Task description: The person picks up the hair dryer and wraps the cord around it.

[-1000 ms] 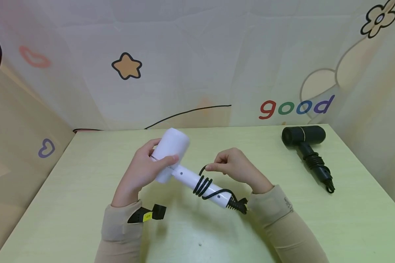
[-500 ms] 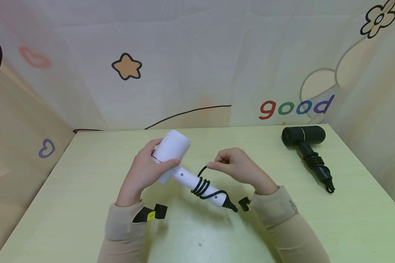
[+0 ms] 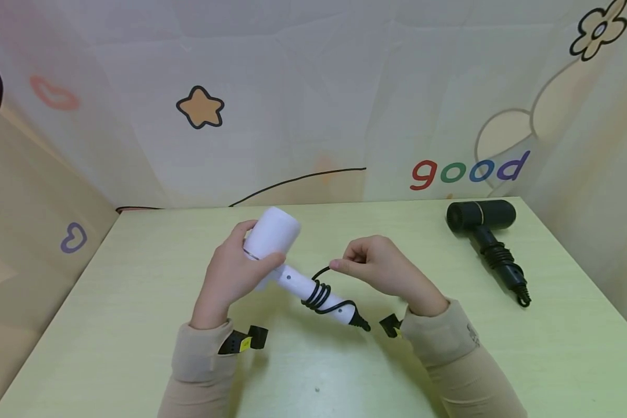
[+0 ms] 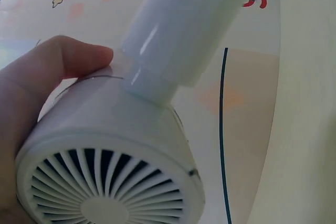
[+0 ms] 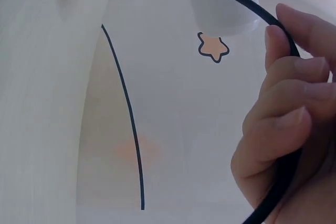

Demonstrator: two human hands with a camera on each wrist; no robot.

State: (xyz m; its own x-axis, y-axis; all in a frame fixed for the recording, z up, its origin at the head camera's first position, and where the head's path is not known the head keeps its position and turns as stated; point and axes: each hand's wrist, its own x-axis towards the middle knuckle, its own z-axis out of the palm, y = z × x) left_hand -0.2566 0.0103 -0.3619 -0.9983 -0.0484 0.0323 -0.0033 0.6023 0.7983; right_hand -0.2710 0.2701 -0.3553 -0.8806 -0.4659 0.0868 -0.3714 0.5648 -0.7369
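Note:
My left hand [image 3: 227,276] grips the head of a white hair dryer [image 3: 273,232] above the table, its thumb lying across the barrel. The dryer's handle slants down to the right. In the left wrist view, the slotted round grille [image 4: 105,211] at one end of the head shows. A black cord [image 3: 319,296] is wound in several loops round the handle. To the right of the handle, my right hand [image 3: 381,267] pinches the cord between thumb and forefinger. In the right wrist view, the cord [image 5: 247,3] also runs through the curled fingers and out below; its plug is not visible.
A black hair dryer [image 3: 488,216], its cord wound round its handle, lies at the back right of the pale green table [image 3: 324,371]. Behind the table hangs a printed curtain [image 3: 303,87]. Each wrist wears a small black camera, such as the left one [image 3: 258,337].
The hands have drawn slightly apart, the right hand shifting a little to the right with the cord. The handle's tip has moved slightly left. The left forearm has moved a little right.

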